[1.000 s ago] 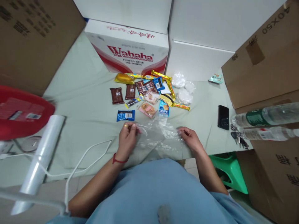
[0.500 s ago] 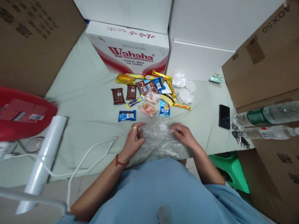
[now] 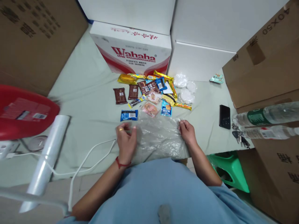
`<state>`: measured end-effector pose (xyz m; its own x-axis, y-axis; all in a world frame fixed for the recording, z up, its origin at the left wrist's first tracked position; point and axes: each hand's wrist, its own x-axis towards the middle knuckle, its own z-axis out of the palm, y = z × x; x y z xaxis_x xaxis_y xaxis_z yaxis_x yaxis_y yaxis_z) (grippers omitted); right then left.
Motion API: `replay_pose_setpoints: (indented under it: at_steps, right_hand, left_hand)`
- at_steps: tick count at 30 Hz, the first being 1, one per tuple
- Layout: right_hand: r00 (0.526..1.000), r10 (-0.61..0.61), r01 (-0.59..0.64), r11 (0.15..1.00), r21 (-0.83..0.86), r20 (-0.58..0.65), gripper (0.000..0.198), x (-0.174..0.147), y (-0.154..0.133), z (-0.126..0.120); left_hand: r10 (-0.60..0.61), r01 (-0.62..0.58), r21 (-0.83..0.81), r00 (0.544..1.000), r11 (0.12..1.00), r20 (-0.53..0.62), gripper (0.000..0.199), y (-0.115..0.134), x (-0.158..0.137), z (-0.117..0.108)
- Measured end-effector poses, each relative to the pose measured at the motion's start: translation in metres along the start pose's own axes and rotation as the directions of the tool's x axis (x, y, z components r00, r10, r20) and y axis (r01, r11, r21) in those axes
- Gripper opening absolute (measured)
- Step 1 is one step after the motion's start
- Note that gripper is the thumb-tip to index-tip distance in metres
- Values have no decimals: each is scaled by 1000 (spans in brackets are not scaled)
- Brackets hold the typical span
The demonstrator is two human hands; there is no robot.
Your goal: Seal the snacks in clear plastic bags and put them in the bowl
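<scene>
Clear plastic bag (image 3: 161,137) lies spread on the near side of the Wahaha carton (image 3: 134,56), well apart from it; the right hand (image 3: 188,133) pinches its right edge, seemingly to keep the limp film flat, while the left hand (image 3: 126,142) curls loosely by its left edge, and I cannot tell whether it grips. Brown-wrapped packets (image 3: 120,95) and a slim yellow-wrapped bar (image 3: 183,106) lie nearer the carton, probably grouped there to leave room for the bag.

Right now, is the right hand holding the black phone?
No, the right hand holds the edge of the clear bag; the black phone lies apart.
</scene>
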<state>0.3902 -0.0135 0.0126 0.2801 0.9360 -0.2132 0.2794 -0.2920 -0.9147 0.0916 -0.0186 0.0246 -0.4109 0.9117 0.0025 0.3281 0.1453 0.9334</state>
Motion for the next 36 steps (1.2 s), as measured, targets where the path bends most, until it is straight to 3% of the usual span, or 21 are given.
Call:
replay_pose_setpoints:
  at_steps: [2, 4, 6, 8, 11, 15, 17, 19, 21, 22, 24, 25, 26, 29, 31, 33, 35, 36]
  right_hand:
    - [999, -35, 35, 999, -13, 6, 35, 1, -1, 2]
    - [998, -62, 62, 998, -14, 12, 35, 3, -3, 4]
    - [996, -90, 90, 996, -14, 5, 36, 8, -4, 3]
    - [993, -110, 109, 994, -20, -45, 37, 16, -2, 0]
    - [979, -131, 120, 990, -75, -156, 41, 32, 8, -10]
    - [957, -192, 138, 960, -243, -218, 47, 47, 11, -32]
    - [906, -322, 206, 902, -379, -275, 48, 42, -1, -42]
    - [805, -511, 311, 796, -519, -301, 44, 27, -20, -42]
    - [730, -666, 485, 664, -569, -155, 36, 3, -37, -29]
    - [705, -710, 603, 596, -531, 3, 35, -10, -42, -16]
    - [597, -697, 801, 487, -347, 397, 38, -34, -43, 18]
    - [526, -664, 848, 452, -276, 531, 38, -44, -39, 37]
    - [490, -629, 865, 436, -249, 603, 38, -51, -34, 55]
    - [426, -548, 889, 402, -219, 720, 50, -62, -15, 93]
    - [400, -520, 898, 385, -211, 755, 52, -63, -7, 103]
    - [396, -506, 898, 387, -208, 766, 48, -63, -2, 106]
    - [404, -485, 890, 404, -211, 776, 43, -62, 0, 107]
    - [407, -469, 886, 410, -215, 784, 41, -63, 0, 107]
  left_hand:
    - [286, -267, 242, 957, 933, -43, 38, 4, -3, -8]
    - [464, -496, 357, 868, 791, 177, 33, 8, -4, -9]
    - [481, -651, 342, 744, 678, 463, 37, 9, -4, -5]
    - [412, -696, 355, 679, 625, 608, 47, 5, -6, -1]
    - [325, -662, 438, 711, 608, 623, 57, -11, -15, 0]
    - [289, -624, 478, 746, 618, 599, 62, -29, -33, -5]
    - [285, -606, 487, 762, 629, 581, 62, -30, -40, -5]
    - [279, -588, 488, 776, 645, 566, 61, -29, -43, -2]
    - [272, -571, 481, 785, 665, 557, 61, -29, -43, 0]
    - [268, -564, 474, 788, 676, 554, 60, -29, -42, 1]
    - [265, -549, 454, 793, 702, 549, 59, -31, -39, 0]
    - [267, -539, 439, 797, 719, 542, 58, -33, -37, -2]
    - [276, -528, 420, 804, 738, 527, 57, -34, -35, -5]
    - [346, -499, 374, 846, 782, 404, 49, -30, -29, -19]
    - [426, -525, 348, 845, 777, 323, 39, -20, -29, -25]
    - [508, -610, 277, 782, 742, 361, 30, -6, -31, -22]
    - [551, -691, 181, 684, 700, 479, 31, 8, -32, -8]
    - [539, -704, 172, 657, 689, 527, 34, 14, -30, 2]
